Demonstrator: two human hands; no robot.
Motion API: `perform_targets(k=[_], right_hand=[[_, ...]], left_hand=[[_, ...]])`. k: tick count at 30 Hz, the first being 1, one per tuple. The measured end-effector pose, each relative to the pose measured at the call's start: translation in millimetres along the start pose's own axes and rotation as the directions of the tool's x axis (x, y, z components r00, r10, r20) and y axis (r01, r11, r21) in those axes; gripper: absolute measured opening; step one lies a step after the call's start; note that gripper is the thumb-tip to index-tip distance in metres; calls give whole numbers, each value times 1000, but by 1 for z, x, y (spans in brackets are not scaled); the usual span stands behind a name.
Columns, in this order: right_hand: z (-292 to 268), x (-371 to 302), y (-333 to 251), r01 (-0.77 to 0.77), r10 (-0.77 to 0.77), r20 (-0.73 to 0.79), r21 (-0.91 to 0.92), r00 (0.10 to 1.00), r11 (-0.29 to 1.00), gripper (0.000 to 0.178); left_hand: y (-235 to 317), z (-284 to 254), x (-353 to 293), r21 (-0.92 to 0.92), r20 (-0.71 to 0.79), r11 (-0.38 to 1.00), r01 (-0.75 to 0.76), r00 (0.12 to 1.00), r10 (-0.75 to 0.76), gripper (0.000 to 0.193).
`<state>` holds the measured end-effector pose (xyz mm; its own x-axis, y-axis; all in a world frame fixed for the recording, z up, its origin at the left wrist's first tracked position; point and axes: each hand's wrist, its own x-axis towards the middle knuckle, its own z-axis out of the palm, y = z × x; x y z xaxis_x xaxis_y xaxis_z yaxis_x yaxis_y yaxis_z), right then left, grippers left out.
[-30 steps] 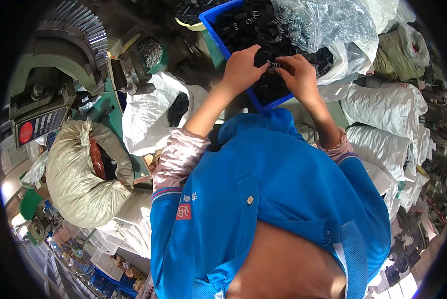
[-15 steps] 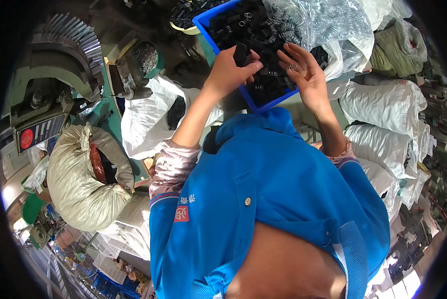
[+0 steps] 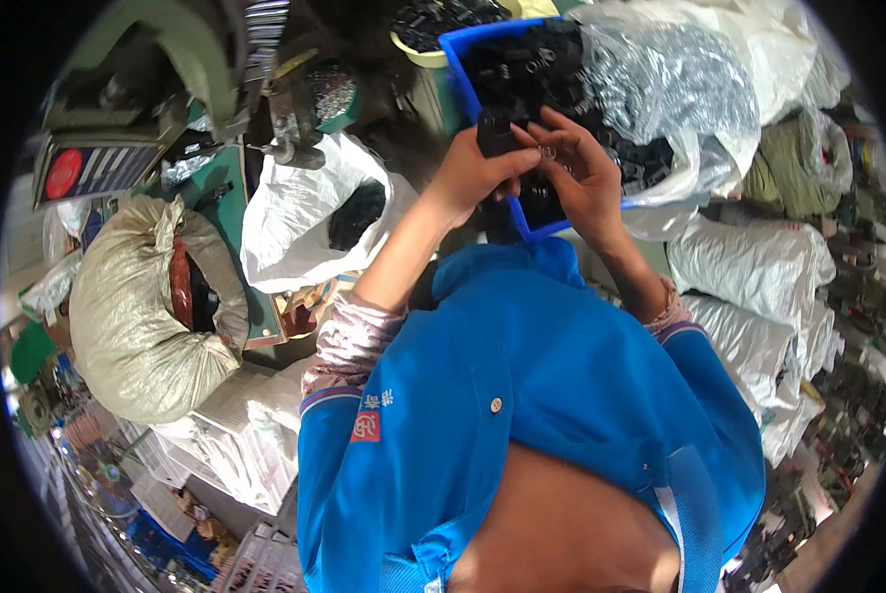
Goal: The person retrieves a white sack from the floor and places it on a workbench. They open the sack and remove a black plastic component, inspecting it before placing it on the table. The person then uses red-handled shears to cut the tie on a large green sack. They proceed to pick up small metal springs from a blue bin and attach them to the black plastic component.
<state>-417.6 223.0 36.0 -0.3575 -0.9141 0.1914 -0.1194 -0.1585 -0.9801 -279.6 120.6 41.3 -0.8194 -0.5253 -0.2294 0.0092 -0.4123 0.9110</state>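
My left hand [image 3: 471,170] is closed around a black plastic part [image 3: 495,133], whose upper end stands out above the fingers. Close beside it, the thumb and fingers of my right hand [image 3: 586,178] pinch a small metal coil spring [image 3: 549,154]. Both hands are over the near side of a blue bin [image 3: 545,232] filled with black parts [image 3: 512,74]. On the bin's right side lies a clear plastic bag of metal springs [image 3: 675,89].
Left of the bin stands an open white sack [image 3: 290,222] with dark contents. A beige sack [image 3: 127,316] sits farther left, near green machinery [image 3: 151,49]. A yellowish tub of black parts [image 3: 423,54] is behind. Full white sacks [image 3: 750,267] are stacked at right.
My right hand has moved left toward my left hand, and its fingers have closed on the spring. The left hand still holds the black part. The whole view has shifted slightly.
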Motion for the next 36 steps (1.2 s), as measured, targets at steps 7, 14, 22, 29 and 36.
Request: perform_targets(k=[7,14,22,29,36], right_hand=[[0,73,-27,-207,198,287,2,937,978,18],[32,229,36,-172,260,373,-253,891,952,25],[123,184,15,125,122,783,-247,610,961,21],[104,181,-17,-179,100,767,20,634,984,20],[-9,144,-33,-223,252,313,-127,916,967,21]], left_hand=[[-7,-38,-37,-161,-335,987,-7,941,-48,8],[-24,-59,-74,-164,-590,981,-101,807,-16,9],[-47,-77,-118,-321,-714,911,-259,698,-53,28],[-38,-77,-118,-278,-721,932,-232,692,-43,15],[-28,-61,-51,182,-467,983,-18,878,103,18]])
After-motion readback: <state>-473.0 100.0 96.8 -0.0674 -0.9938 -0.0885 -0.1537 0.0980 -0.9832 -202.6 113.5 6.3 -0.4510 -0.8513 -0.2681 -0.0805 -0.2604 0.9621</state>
